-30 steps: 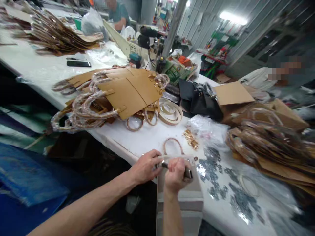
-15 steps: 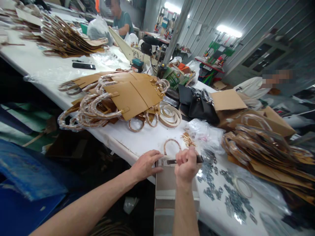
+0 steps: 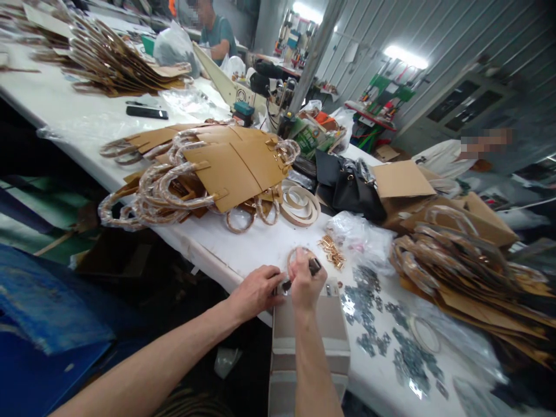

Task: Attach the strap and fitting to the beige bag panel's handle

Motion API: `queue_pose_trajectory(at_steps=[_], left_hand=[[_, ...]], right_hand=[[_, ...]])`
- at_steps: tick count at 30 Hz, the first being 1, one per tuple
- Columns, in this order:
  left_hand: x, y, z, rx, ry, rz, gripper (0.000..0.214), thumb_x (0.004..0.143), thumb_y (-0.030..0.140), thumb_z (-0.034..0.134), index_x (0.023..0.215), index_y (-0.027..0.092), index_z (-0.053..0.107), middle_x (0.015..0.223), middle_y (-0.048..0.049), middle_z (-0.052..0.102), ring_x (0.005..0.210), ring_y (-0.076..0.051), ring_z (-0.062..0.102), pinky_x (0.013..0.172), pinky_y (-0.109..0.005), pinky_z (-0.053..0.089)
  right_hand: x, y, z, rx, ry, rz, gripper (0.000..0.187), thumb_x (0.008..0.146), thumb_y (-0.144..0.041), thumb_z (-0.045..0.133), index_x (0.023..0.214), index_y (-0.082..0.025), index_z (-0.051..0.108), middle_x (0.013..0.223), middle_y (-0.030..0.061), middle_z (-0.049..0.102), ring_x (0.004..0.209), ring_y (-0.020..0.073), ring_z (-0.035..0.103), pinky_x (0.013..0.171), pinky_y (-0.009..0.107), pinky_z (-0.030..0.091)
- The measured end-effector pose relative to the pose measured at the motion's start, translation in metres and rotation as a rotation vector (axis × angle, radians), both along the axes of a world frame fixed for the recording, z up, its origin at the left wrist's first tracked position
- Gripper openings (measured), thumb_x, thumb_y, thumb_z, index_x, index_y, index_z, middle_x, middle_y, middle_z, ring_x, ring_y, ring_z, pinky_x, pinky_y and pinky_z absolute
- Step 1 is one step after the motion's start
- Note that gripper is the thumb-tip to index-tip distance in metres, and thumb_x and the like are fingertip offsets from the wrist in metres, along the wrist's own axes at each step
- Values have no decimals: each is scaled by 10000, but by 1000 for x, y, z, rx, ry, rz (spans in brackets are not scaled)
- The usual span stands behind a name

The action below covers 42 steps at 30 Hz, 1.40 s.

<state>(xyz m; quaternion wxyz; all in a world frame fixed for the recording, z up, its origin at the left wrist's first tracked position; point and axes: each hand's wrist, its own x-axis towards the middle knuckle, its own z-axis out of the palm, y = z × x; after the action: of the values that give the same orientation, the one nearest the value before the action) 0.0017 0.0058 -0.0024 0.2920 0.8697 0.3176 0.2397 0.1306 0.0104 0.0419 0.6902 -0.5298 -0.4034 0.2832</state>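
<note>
A greyish panel of a bag [image 3: 311, 327] lies over the table edge, with a plastic-wrapped loop handle [image 3: 291, 259] at its far end. My left hand [image 3: 257, 291] is at the panel's far left corner, its fingers bent and closed on the edge. Just to its right, my right hand [image 3: 306, 285] is a fist around a dark-handled tool [image 3: 314, 266]. The tool's working end lies low near my left fingertips, mostly hidden, so its exact kind is unclear. Small metal pieces [image 3: 332, 288] show on the panel's edge, right of my fist.
Gold-coloured fittings [image 3: 332, 251] and scattered dark metal plates [image 3: 410, 359] lie on the white table [image 3: 208, 246]. Tan bag panels [image 3: 237, 165] with wrapped handles are stacked beyond; another stack [image 3: 469, 272] stands right. A coiled strip [image 3: 299, 202] lies between. Two people are farther back.
My right hand has moved left with the tool, closer to my left hand, and the tool has turned from lying flat to slanting upward. My left hand stays nearly in place.
</note>
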Motion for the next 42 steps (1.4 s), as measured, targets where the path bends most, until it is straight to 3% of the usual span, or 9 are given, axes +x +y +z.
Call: queue_pose_trajectory(at_steps=[3,10,15,22,30,33,36,39,42], left_hand=[[0,0,0,15,18,7,552,872,317,814,1357,162,602,1240,-121,643,1113,-284,615,985,-412,545],[1,-2,-2,31,59,23,732,807,392,867,1417,124,562,1298,-151,624,1153,-317,598,1027,-449,539],[1,-4,2,35,59,44,682,809,375,865,1383,136,585,1266,-145,631,1128,-306,607,1005,-446,553],[1,-5,2,31,45,69,726,781,398,883,1392,146,583,1276,-140,631,1134,-301,608,1018,-440,550],[1,-7,-3,84,13,42,594,828,265,839,1358,148,598,1273,-153,625,1151,-307,626,1009,-465,566],[-1,1,-28,205,-30,61,571,921,394,744,1423,191,562,1304,-150,618,1179,-314,633,1008,-481,579],[2,19,-59,324,-81,47,646,945,612,624,1456,224,547,1294,-136,630,1135,-327,665,975,-496,603],[3,32,-79,339,-90,25,654,966,653,529,1467,233,546,1299,-132,641,1109,-339,684,1006,-522,590],[0,36,-84,322,-97,-5,606,959,659,504,1421,278,591,1333,-105,655,1144,-342,683,1048,-523,571]], right_hand=[[0,-10,4,74,50,-30,491,965,-409,665,604,-231,384,473,-106,347,392,71,298,376,225,244],[3,-26,37,300,148,-57,479,978,-307,602,600,-217,322,482,-120,262,370,53,196,389,203,198],[-1,-24,10,251,167,-37,495,926,-256,705,584,-217,350,468,-118,308,364,53,257,382,208,207],[3,-34,14,283,176,-60,483,954,-282,678,617,-222,337,505,-115,299,406,68,262,438,229,255],[3,-48,-20,139,86,-114,475,998,-375,622,628,-238,357,491,-108,328,428,89,310,457,245,297],[25,-72,-19,91,-10,-230,487,1012,-449,576,616,-240,384,482,-91,354,432,101,342,450,251,327],[70,-101,-17,25,-97,-384,515,988,-498,594,594,-242,384,469,-81,374,435,107,358,450,253,335],[142,-139,-12,-63,-149,-524,517,955,-520,636,593,-238,397,476,-82,389,449,105,362,459,249,327],[223,-180,-8,-158,-189,-654,521,924,-530,687,595,-225,423,477,-97,382,448,98,360,461,237,319]])
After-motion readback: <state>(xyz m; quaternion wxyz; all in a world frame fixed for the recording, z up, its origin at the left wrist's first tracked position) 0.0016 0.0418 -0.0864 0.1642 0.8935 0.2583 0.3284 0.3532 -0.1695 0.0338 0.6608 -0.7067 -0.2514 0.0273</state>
